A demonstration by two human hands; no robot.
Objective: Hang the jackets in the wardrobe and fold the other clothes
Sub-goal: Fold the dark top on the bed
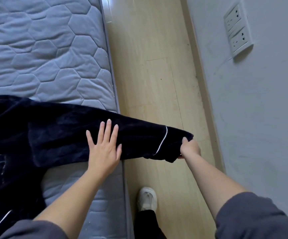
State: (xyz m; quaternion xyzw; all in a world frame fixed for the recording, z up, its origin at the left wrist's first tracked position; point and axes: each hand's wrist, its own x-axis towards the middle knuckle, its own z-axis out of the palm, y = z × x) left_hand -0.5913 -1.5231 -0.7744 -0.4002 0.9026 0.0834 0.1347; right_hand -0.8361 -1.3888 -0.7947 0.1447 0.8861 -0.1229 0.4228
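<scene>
The dark navy garment (pixel 53 135) is lying across the near part of the mattress (pixel 44 49). Its sleeve (pixel 139 135) is reaching past the mattress edge that borders the floor (pixel 157 66) and is hanging over the boards. The left grip (pixel 103 149) is lying released and flat, fingers straight, pressing the sleeve down right at that edge. The right grip (pixel 189 148) is clenching the cuff (pixel 172 145), thumb on top, just beyond the white piping (pixel 162 140), and is holding the sleeve taut.

This is looking like smoothing a sleeve before folding it in (the plush cloth reads as nightwear rather than a jacket, though I cannot be sure). To do it well, the flat grip should be acting as the anchor while the other is carrying the cuff back over the body of the garment, so the crease is falling at the shoulder line. The pile is looking thick, so the fold is probably needing a firm press. If the anchor is lifting early, the overhanging part could be dragging the piece off the edge.
</scene>
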